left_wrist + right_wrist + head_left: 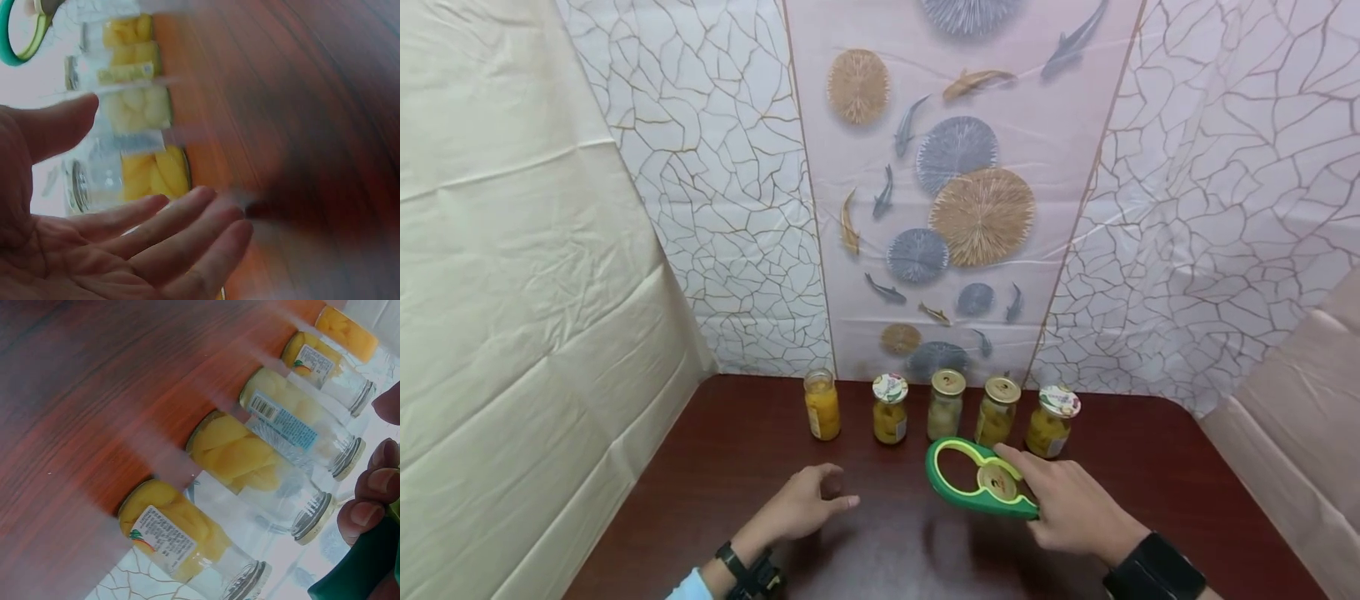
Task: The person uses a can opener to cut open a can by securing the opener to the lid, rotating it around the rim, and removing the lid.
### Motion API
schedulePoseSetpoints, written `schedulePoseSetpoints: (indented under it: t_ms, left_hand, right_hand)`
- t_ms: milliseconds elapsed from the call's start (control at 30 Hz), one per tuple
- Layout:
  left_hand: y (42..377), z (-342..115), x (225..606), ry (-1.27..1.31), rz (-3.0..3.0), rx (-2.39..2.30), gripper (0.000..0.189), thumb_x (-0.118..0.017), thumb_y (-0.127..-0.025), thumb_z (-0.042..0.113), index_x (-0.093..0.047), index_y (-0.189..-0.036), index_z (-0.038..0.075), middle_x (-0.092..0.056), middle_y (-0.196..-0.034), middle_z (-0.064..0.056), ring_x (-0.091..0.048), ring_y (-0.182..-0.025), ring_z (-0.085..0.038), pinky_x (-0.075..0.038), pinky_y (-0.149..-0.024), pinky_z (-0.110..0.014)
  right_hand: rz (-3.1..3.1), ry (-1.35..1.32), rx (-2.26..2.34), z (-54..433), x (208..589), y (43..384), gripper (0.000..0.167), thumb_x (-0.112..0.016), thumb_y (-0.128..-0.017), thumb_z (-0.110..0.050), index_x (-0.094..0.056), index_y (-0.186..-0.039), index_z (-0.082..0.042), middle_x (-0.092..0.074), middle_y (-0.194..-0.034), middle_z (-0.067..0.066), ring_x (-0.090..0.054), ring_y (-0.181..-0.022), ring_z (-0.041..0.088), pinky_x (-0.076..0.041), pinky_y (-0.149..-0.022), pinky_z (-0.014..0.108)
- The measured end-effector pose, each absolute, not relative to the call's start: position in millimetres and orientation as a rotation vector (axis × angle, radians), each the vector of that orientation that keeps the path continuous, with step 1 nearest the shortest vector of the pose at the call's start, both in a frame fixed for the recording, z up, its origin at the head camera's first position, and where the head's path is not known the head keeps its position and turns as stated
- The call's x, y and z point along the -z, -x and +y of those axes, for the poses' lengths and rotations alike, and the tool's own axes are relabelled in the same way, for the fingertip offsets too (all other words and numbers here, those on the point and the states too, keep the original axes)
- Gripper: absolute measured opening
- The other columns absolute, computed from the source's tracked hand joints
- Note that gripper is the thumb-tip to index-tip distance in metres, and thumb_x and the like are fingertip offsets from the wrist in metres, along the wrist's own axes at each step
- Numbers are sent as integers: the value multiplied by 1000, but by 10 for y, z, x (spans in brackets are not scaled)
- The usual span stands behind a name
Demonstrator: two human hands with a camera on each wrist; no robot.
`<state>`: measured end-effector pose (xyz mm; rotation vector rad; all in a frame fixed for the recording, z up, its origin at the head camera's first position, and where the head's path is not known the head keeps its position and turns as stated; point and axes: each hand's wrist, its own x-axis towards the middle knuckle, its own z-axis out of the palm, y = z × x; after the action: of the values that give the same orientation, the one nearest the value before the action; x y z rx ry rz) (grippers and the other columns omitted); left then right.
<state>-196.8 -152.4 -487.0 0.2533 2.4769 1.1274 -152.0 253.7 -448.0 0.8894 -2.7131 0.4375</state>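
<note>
My right hand (1071, 504) grips a green jar opener (951, 493) with a yellow-green lining, holding it above the table. A gold lid (997, 482) sits in the opener's smaller ring, while the larger ring shows bare table through it. My left hand (805, 502) hovers over the table with fingers loosely spread, holding nothing. At the left end of a row stands a lidless jar (823, 410) of orange fruit. Lidded jars continue the row: one with a patterned lid (891, 410), a pale-fruit jar (945, 408), a gold-lidded jar (997, 410), and another patterned-lid jar (1051, 423).
The jars line the back of a dark red-brown table (880, 542), close to a patterned cloth backdrop (760, 208). Pale cloth (527, 292) hangs along the left side, and more cloth (1292, 442) covers the right side.
</note>
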Motion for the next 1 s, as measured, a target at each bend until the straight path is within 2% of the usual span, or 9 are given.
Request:
schedulePoseSetpoints:
  t_ms: [100,267,367,500,600,767,900,1000]
  left_hand:
    - [1958,-1369,4848,-382,2418,-1268,57,-73,-102,37,-61,-146,2,-73,-134,-18,-71,-121,-33,-61,-97,-53]
    - [1921,-951,4879,-615,2122,-1599,40,-66,-108,23,-66,-141,2,-74,-134,-16,-74,-119,-24,-63,-98,-38]
    - [1903,-725,4914,-634,1806,-1740,40,-62,-110,26,-66,-142,3,-74,-136,-12,-73,-118,-15,-62,-96,-31]
    - [1883,-545,4957,-635,1450,-1822,47,-54,-113,38,-65,-144,5,-76,-128,3,-69,-115,-5,-55,-94,-27]
    - [1850,-463,4976,-659,1237,-1884,46,-47,-115,45,-68,-139,12,-76,-121,11,-68,-110,-2,-52,-95,-26]
    - [1765,-349,4994,-669,1012,-1979,42,-49,-113,48,-73,-133,19,-76,-125,10,-67,-109,-4,-54,-96,-25]
    - [1699,-275,5002,-662,966,-1987,48,-48,-113,47,-67,-142,13,-74,-130,8,-67,-113,-6,-55,-98,-27]
    - [1657,-227,4995,-667,967,-1982,55,-44,-115,45,-57,-152,6,-73,-132,7,-67,-115,-7,-55,-100,-27]
  right_hand:
    - [-2691,-914,-431,2498,4451,1558,84,-80,-66,-4,-56,-147,-11,-65,-89,-13,-36,-60,-7,-34,-55,17]
    - [-2694,-981,-452,2422,4454,1578,83,-80,-67,-4,-57,-147,-8,-68,-94,-12,-37,-62,-7,-35,-56,16]
    - [-2731,-1009,-491,2363,4474,1570,82,-80,-70,-5,-56,-148,-9,-71,-98,-10,-39,-62,-7,-36,-56,16]
    - [-2760,-1034,-542,2260,4486,1572,80,-80,-74,-8,-55,-150,-12,-73,-102,-8,-40,-62,-7,-37,-57,17]
    - [-2759,-1056,-559,2187,4483,1579,80,-79,-76,-8,-54,-152,-13,-74,-105,-7,-40,-62,-6,-37,-57,17]
    - [-2751,-1043,-569,2144,4481,1558,82,-77,-75,-5,-53,-153,-14,-73,-104,-8,-38,-60,-6,-35,-56,17]
    - [-2743,-1046,-579,2164,4496,1514,81,-77,-76,-5,-53,-153,-13,-73,-105,-7,-39,-60,-6,-36,-56,17]
    - [-2735,-1053,-583,2185,4502,1491,81,-78,-77,-5,-52,-154,-13,-74,-107,-6,-38,-59,-7,-35,-55,17]
